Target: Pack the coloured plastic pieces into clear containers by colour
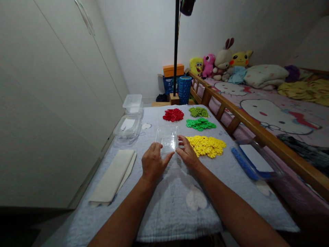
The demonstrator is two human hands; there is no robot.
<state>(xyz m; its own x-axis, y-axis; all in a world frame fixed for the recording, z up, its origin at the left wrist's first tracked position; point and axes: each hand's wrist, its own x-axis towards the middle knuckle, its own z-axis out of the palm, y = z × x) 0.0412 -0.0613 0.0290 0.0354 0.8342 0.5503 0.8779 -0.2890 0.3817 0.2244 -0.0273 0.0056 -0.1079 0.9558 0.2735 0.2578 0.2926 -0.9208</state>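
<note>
A small clear plastic box (167,138) lies on the pale blue cloth in front of me. My left hand (153,162) grips its near left corner with curled fingers. My right hand (187,153) pinches its near right corner. Just right of the box spreads a pile of yellow flower-shaped pieces (206,145). Farther back lie a bright green pile (200,124), an olive green pile (198,112) and a red pile (173,115).
Two clear boxes (128,127) (133,103) stand at the left, with folded cream paper (113,176) nearer me. A clear box with blue pieces and a white card (253,160) sits at the right by a wooden bed rail (259,132). A black pole (176,48) rises behind.
</note>
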